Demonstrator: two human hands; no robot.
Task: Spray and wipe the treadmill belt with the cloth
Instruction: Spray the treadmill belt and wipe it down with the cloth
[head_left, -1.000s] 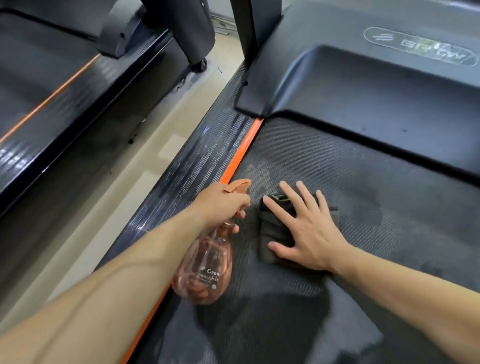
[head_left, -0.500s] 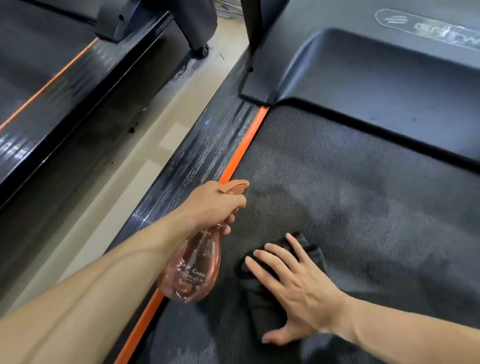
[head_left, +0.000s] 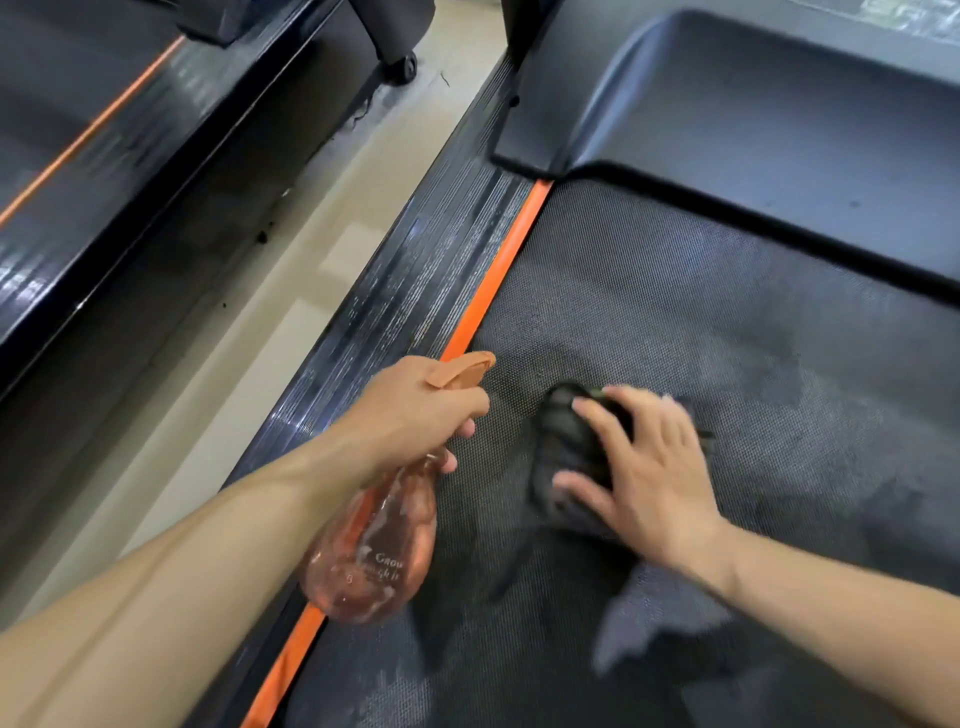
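Observation:
A dark textured treadmill belt (head_left: 727, 338) fills the right of the view, with damp darker patches on it. My right hand (head_left: 644, 467) presses flat, fingers spread, on a crumpled dark cloth (head_left: 561, 447) lying on the belt near its left edge. My left hand (head_left: 415, 410) grips the neck and trigger of a translucent pinkish-orange spray bottle (head_left: 374, 561), which hangs tilted over the orange stripe (head_left: 493, 280) beside the belt. The hand hides the bottle's neck.
A ribbed black side rail (head_left: 405, 291) runs left of the orange stripe. The black motor cover (head_left: 753, 119) rises at the far end of the belt. A strip of beige floor (head_left: 249, 332) separates this machine from a second treadmill (head_left: 93, 171) on the left.
My right hand has slid the cloth back up the belt, away from me, after pulling it toward me half a second ago. My left hand and the bottle have stayed about where they were.

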